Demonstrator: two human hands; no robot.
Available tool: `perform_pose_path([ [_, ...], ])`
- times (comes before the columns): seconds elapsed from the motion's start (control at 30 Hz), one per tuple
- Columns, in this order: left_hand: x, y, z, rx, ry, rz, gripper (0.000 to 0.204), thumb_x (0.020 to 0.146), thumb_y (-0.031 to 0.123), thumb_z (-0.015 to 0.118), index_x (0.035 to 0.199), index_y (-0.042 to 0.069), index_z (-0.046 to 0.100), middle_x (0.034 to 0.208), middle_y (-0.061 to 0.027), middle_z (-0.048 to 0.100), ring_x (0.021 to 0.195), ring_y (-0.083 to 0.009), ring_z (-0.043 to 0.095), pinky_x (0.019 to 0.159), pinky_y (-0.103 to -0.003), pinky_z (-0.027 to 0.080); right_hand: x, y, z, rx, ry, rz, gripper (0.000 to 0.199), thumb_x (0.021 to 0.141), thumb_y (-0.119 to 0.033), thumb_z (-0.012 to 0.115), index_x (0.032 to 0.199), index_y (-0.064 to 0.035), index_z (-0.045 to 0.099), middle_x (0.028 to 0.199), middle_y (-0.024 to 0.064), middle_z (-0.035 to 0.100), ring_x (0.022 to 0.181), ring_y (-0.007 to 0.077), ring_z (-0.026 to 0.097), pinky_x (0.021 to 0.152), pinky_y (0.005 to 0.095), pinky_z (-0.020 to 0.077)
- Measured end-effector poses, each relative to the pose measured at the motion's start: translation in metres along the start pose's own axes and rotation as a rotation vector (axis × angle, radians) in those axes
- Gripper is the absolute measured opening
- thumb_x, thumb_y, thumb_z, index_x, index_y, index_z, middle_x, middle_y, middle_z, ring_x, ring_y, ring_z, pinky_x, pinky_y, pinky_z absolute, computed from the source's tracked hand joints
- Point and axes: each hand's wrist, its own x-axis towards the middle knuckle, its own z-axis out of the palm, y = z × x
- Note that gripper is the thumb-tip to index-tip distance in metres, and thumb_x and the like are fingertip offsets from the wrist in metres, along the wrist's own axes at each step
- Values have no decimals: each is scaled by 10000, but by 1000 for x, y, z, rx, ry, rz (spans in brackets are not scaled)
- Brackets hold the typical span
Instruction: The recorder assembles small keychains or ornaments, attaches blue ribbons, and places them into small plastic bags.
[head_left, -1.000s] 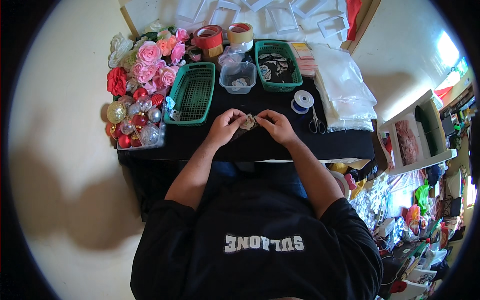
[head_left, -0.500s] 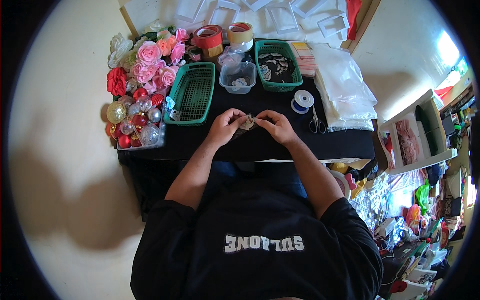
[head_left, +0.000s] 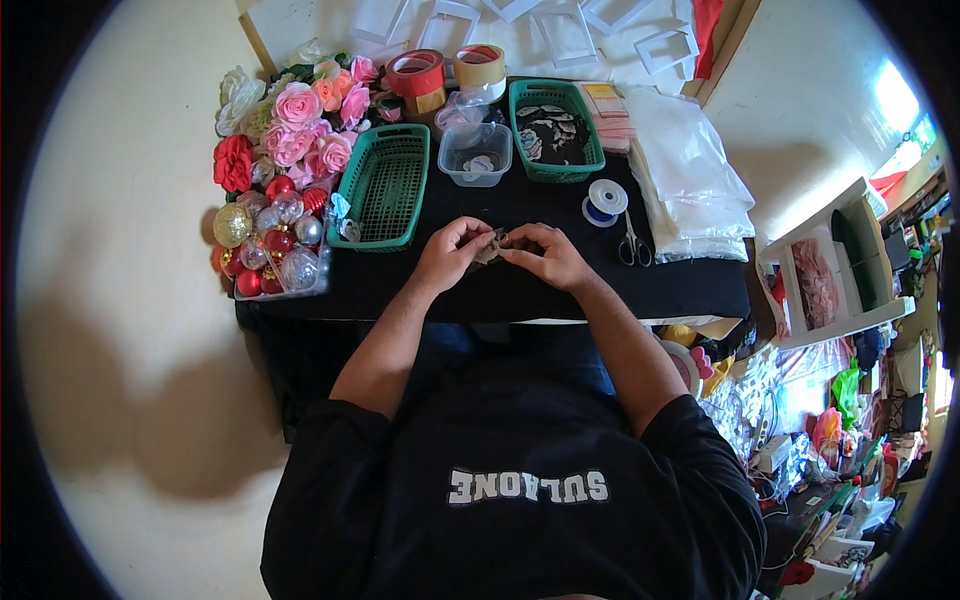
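Over the middle of a black table point(head_left: 690, 285), my left hand point(head_left: 450, 252) and my right hand point(head_left: 545, 255) meet, fingertips together. Both pinch a small brownish-grey piece of craft material point(head_left: 490, 247) between them; it is too small to make out its shape. An empty green basket point(head_left: 383, 187) stands just left of my left hand. A clear plastic tub point(head_left: 475, 155) sits straight beyond my hands. Scissors point(head_left: 632, 246) and a spool of white ribbon point(head_left: 605, 200) lie right of my right hand.
A second green basket point(head_left: 555, 130) holds small dark pieces. Artificial roses point(head_left: 300, 130) and a clear tray of shiny baubles point(head_left: 265, 240) fill the table's left end. Tape rolls point(head_left: 418, 75) stand at the back, clear plastic bags point(head_left: 685, 180) at right. Cluttered shelves point(head_left: 830, 270) are further right.
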Motion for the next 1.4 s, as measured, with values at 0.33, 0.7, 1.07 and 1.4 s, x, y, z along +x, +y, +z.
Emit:
perform_pose_path([
  [0.33,0,0,-2,16,-3,19,181,1027,171,681,1141,31,664,984,-18,691,908,-76,647,817,-246,527,2,1,4,-144,75,-180,308,882,-215,832,1122,-52,727,941,38,657,820,123,606,736,285,484],
  [0.7,1,-2,0,-56,8,44,266,1016,187,682,1209,9,640,1012,-45,699,916,-93,643,851,-267,526,0,0,6,38,117,93,229,966,-177,763,1132,-30,705,1015,33,703,919,106,631,849,286,515],
  [1.07,0,-2,-8,-62,-28,36,286,1007,120,655,1263,2,608,1033,-47,687,941,-94,636,872,-264,514,-1,0,3,111,76,77,268,957,-206,776,1152,-41,694,1011,2,686,905,76,597,826,256,491],
  [1.4,-1,0,-7,-116,-73,11,295,1029,151,659,1277,4,595,1079,-41,680,975,-91,639,883,-253,515,3,6,3,-17,48,-61,283,884,-204,817,1123,-66,753,1023,70,705,877,176,671,782,313,536],
])
